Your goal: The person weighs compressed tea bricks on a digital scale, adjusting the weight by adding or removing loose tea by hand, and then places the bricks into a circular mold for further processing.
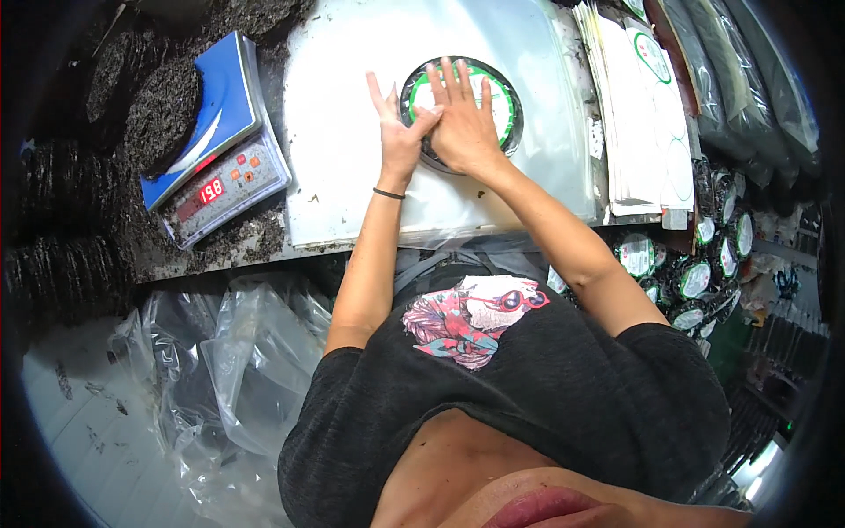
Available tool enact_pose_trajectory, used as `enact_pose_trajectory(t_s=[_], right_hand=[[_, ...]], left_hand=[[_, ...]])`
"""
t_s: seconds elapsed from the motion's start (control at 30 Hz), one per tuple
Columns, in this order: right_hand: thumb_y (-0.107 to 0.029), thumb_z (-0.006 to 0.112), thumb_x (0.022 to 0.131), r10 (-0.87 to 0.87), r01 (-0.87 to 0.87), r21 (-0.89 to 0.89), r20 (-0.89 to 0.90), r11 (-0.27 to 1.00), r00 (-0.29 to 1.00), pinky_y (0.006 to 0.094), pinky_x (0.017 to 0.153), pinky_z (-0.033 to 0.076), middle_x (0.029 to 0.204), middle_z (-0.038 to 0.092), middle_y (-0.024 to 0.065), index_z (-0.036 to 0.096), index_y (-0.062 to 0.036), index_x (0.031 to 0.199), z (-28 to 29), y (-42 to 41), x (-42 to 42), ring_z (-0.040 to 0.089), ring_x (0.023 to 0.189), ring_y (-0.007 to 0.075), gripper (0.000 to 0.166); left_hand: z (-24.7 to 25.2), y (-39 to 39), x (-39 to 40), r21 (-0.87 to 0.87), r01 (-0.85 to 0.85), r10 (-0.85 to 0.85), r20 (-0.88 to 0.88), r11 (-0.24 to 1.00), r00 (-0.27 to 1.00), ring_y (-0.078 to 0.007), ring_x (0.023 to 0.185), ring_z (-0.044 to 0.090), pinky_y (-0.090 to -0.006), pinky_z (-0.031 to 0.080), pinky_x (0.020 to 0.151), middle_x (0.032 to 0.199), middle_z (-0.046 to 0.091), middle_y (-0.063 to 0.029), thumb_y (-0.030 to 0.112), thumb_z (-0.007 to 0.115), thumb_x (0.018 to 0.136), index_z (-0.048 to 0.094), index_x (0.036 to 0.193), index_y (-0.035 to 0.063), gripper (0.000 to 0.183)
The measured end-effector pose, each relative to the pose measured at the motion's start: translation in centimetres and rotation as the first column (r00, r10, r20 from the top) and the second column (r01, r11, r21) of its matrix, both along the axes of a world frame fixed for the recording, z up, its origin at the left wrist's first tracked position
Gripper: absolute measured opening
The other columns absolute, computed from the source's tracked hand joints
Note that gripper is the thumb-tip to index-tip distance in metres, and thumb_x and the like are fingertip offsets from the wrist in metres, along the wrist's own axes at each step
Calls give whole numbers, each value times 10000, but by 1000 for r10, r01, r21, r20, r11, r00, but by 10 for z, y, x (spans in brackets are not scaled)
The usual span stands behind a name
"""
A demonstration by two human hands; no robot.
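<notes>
A round black package (414, 82) with a green-edged white label (503, 109) lies on a pile of clear plastic bags or sheets (343, 198). My right hand (465, 129) rests flat over the label, fingers spread slightly and pointing away from me. At the package's left edge is my left hand (401, 142), its fingers apart and its thumb meeting the right hand near the base of that thumb. Neither hand is closed around anything. The middle of the label is hidden beneath the right hand.
To the left, a blue-topped digital scale (231, 99) carries a dark disc, apparently dried seaweed (162, 109). More dark discs (66, 218) are stacked beyond it. Printed label sheets (643, 132) lie right, near bagged dark goods (739, 86). Labelled round packs (696, 280) and loose clear plastic (244, 369) sit lower down.
</notes>
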State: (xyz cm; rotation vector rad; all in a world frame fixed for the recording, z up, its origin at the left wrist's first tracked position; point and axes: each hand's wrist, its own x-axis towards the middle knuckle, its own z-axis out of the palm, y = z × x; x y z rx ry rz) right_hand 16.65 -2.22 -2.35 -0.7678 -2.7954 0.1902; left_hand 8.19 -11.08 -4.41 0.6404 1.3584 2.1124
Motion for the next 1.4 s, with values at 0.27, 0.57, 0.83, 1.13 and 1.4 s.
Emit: enact_pose_trajectory(t_s=[0.27, 0.57, 0.83, 1.13, 1.4], right_hand=[[-602, 535, 963, 107, -122, 126, 124, 985, 987, 704, 1201, 81, 1655, 288, 216, 469, -191, 1549, 50, -1, 27, 167, 1526, 530, 718], [-192, 806, 833, 389, -333, 214, -645, 918, 658, 485, 1087, 452, 1474, 517, 250, 655, 0, 1272, 68, 25, 92, 495, 1360, 434, 502], [-263, 909, 724, -600, -24, -995, -76, 94, 796, 292, 427, 396, 692, 646, 53, 709, 42, 807, 49, 51, 91, 521, 468, 136, 373], [-443, 800, 883, -609, 280, -584, -498, 762, 618, 332, 720, 548, 947, 658, 109, 631, -50, 1207, 80, 59, 257, 671, 835, 168, 537], [-438, 760, 811, -59, 57, -24, -66, 998, 996, 445, 842, 531, 1167, 604, 174, 682, -93, 1122, -16, 21, 177, 604, 1040, 360, 471]], left_hand=[[-10, 28, -37, -293, -273, 220, -203, 916, 954, -284, 1210, 637, -337, 523, 1000, 1367, 616, -229, -128, 643, 848, 515, 1487, 43, 674], [110, -45, -2, 90, -201, 221, -383, 975, 897, -236, 1202, 663, -340, 489, 1083, 1295, 694, -163, -216, 505, 790, 671, 1284, -51, 547], [-2, -75, -35, -386, -43, 114, 161, 922, 980, -257, 1212, 618, -337, 526, 1013, 1339, 641, -148, -208, 626, 754, 623, 1350, -21, 625], [75, -96, -26, -596, 541, -802, -377, 593, 463, -291, 1293, 490, -410, 352, 1155, 1306, 587, -123, 309, 985, 609, 644, 1315, 54, 825], [14, -125, -41, -606, 187, -621, -664, 773, 416, -266, 844, 565, -404, 444, 754, 831, 645, -71, 176, 887, 699, 796, 849, 75, 201]])
